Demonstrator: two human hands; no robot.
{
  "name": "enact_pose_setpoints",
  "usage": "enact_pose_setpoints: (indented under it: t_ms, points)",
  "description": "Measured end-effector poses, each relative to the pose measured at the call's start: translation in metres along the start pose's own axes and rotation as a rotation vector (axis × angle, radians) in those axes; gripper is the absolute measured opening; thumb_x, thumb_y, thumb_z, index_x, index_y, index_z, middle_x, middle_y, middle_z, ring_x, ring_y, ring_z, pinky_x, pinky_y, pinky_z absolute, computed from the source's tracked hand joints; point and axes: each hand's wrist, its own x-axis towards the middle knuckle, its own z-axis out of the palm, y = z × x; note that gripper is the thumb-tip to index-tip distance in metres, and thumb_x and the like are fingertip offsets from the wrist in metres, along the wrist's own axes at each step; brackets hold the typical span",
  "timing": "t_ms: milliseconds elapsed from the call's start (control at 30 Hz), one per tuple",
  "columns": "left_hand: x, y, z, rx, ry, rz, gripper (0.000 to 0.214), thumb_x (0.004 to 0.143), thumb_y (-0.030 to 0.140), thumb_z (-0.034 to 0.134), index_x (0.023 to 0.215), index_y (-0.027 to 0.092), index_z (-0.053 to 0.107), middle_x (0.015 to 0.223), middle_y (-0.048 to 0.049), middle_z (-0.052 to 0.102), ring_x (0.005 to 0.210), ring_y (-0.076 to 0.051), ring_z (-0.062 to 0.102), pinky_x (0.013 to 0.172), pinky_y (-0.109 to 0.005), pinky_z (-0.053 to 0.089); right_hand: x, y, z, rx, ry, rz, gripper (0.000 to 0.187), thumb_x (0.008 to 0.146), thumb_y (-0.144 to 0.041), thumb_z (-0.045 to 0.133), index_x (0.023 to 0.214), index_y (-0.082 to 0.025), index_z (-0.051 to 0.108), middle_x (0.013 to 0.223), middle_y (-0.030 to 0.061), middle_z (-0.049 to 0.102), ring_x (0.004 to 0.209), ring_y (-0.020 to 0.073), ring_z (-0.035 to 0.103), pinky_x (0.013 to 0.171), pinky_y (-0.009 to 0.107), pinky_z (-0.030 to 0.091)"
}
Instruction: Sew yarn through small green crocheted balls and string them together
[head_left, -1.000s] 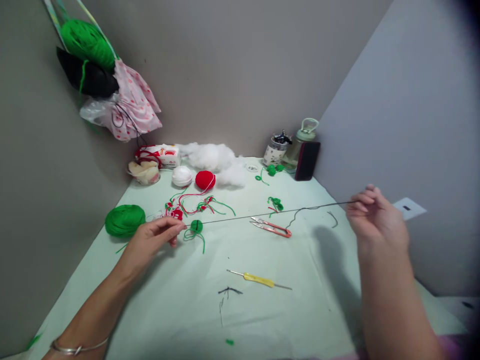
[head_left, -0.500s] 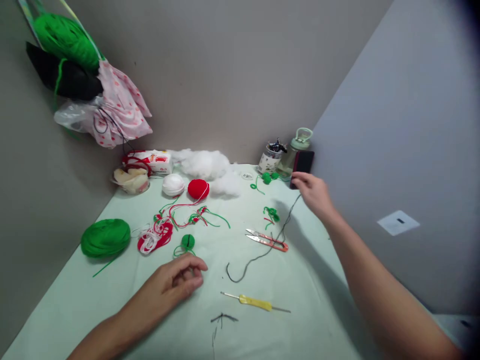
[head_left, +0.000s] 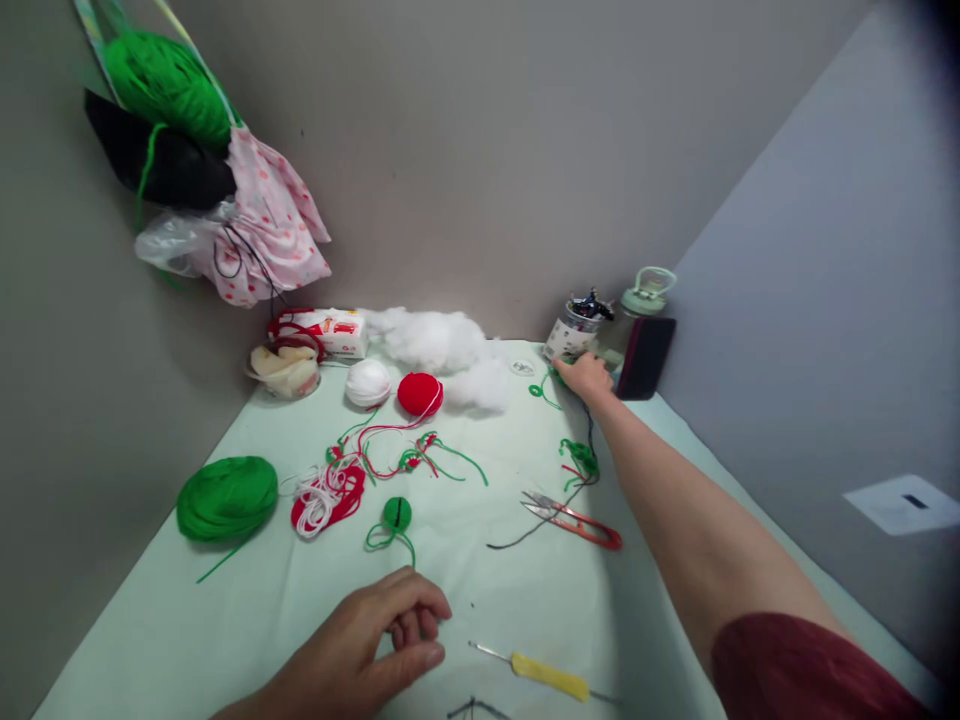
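Note:
My right hand (head_left: 587, 378) is stretched to the back right, in front of the jar. Its fingers are pinched, and a dark grey yarn strand (head_left: 589, 430) trails from beneath it. Small green crocheted pieces lie at its fingertips, mostly covered by the hand. The strand runs past a green yarn bit (head_left: 579, 458) and over orange-handled thread snips (head_left: 581, 523). My left hand (head_left: 397, 630) rests near the front, fingers loosely curled, thumb apart, holding nothing. Beyond it sits a green crocheted disc (head_left: 397, 514) with a dark stripe. A yellow-handled crochet hook (head_left: 549, 676) lies to its right.
Green yarn (head_left: 227, 499), a white ball (head_left: 367, 383), a red ball (head_left: 420, 396) and white stuffing (head_left: 435, 342) spread across the table. At the back right are a jar (head_left: 571, 332), a bottle (head_left: 646, 292) and a phone (head_left: 648, 358). A pink bag (head_left: 274, 220) hangs at left.
My right hand has moved from beside the phone toward the green pieces by the jar, dragging the dark strand's free end away from me. The left hand stays empty. The view has shifted.

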Motion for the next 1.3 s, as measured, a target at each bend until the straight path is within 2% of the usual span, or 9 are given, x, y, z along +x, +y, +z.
enact_pose_setpoints:
  t_ms: [333, 467, 633, 767, 833, 1000, 1100, 1200, 1300]
  points:
    - [-0.006, 0.011, 0.004, -0.004, 0.04, 0.023, 0.02, 0.089, 0.033, 0.059, 0.103, 0.02, 0.066, 0.099, -0.0065, 0.065, 0.086, -0.018, 0.059, 0.081, -0.033, 0.048, -0.052, -0.006, -0.021, -0.049, -0.08, -0.334, 0.039, 0.089, -0.033, 0.054, 0.115, -0.007, 0.067, 0.117, 0.0239, 0.068, 0.114, 0.0351, 0.064, 0.092, 0.039, 0.047]
    - [-0.008, 0.019, 0.004, -0.027, 0.066, 0.032, 0.021, 0.09, 0.035, 0.059, 0.102, 0.02, 0.067, 0.099, -0.006, 0.066, 0.089, -0.019, 0.059, 0.083, -0.034, 0.048, -0.12, -0.019, -0.047, 0.01, -0.251, -0.6, 0.023, 0.085, -0.037, 0.058, 0.096, -0.02, 0.07, 0.088, 0.0051, 0.073, 0.081, 0.0196, 0.065, 0.072, 0.026, 0.045]
    - [-0.009, 0.021, 0.005, 0.058, 0.13, 0.065, 0.018, 0.087, 0.027, 0.059, 0.101, 0.02, 0.066, 0.1, -0.0052, 0.063, 0.091, -0.019, 0.058, 0.086, -0.034, 0.047, -0.212, -0.018, -0.046, -0.031, -0.42, -1.005, 0.021, 0.086, -0.036, 0.062, 0.097, -0.02, 0.068, 0.096, 0.009, 0.069, 0.081, 0.0212, 0.06, 0.073, 0.029, 0.042]
    - [-0.007, 0.011, 0.007, 0.081, 0.233, 0.147, 0.023, 0.087, 0.021, 0.056, 0.107, 0.021, 0.067, 0.099, -0.0035, 0.057, 0.087, -0.017, 0.055, 0.084, -0.033, 0.047, -0.233, -0.007, -0.047, 0.055, -0.487, -0.992, 0.063, 0.086, -0.061, 0.065, 0.134, -0.019, 0.059, 0.123, 0.0152, 0.063, 0.095, 0.0256, 0.064, 0.082, 0.033, 0.046]
    - [-0.006, 0.007, 0.009, 0.053, 0.295, 0.183, 0.024, 0.086, 0.02, 0.058, 0.109, 0.022, 0.067, 0.095, -0.0026, 0.055, 0.086, -0.017, 0.055, 0.083, -0.033, 0.047, -0.229, 0.002, -0.058, 0.182, -0.408, -0.955, 0.066, 0.09, -0.063, 0.06, 0.14, -0.02, 0.054, 0.132, 0.0156, 0.06, 0.1, 0.025, 0.064, 0.086, 0.034, 0.047]
    - [-0.009, 0.01, 0.01, 0.021, 0.393, 0.252, 0.026, 0.086, 0.025, 0.063, 0.112, 0.023, 0.069, 0.092, -0.0022, 0.055, 0.085, -0.016, 0.055, 0.081, -0.031, 0.048, -0.21, 0.05, -0.09, 0.13, -0.196, -0.796, 0.032, 0.099, -0.044, 0.051, 0.1, -0.02, 0.071, 0.083, 0.0077, 0.071, 0.072, 0.0193, 0.061, 0.069, 0.031, 0.042]
    - [-0.011, 0.019, 0.007, 0.051, 0.438, 0.272, 0.022, 0.088, 0.03, 0.063, 0.107, 0.022, 0.07, 0.091, -0.002, 0.055, 0.08, -0.016, 0.055, 0.076, -0.03, 0.048, -0.206, 0.085, -0.096, 0.086, -0.231, -0.791, 0.027, 0.093, -0.034, 0.054, 0.074, -0.022, 0.068, 0.069, 0.0034, 0.066, 0.061, 0.0169, 0.054, 0.059, 0.029, 0.036]
    - [-0.006, 0.03, -0.002, 0.112, 0.502, 0.27, 0.025, 0.096, 0.038, 0.052, 0.105, 0.02, 0.067, 0.093, -0.003, 0.059, 0.067, -0.013, 0.053, 0.068, -0.03, 0.047, -0.211, 0.103, -0.099, 0.358, -0.382, -0.781, 0.025, 0.09, -0.038, 0.059, 0.073, -0.022, 0.069, 0.066, 0.0006, 0.062, 0.059, 0.0141, 0.049, 0.055, 0.027, 0.036]
    - [0.013, 0.042, -0.011, 0.429, 0.548, 0.341, 0.021, 0.096, 0.031, 0.05, 0.102, 0.021, 0.067, 0.101, -0.0054, 0.065, 0.081, -0.018, 0.058, 0.078, -0.033, 0.046, -0.22, 0.098, -0.104, 0.93, -0.436, -0.608, 0.024, 0.081, -0.044, 0.07, 0.084, -0.02, 0.071, 0.064, -0.0033, 0.054, 0.054, 0.0095, 0.042, 0.051, 0.024, 0.036]
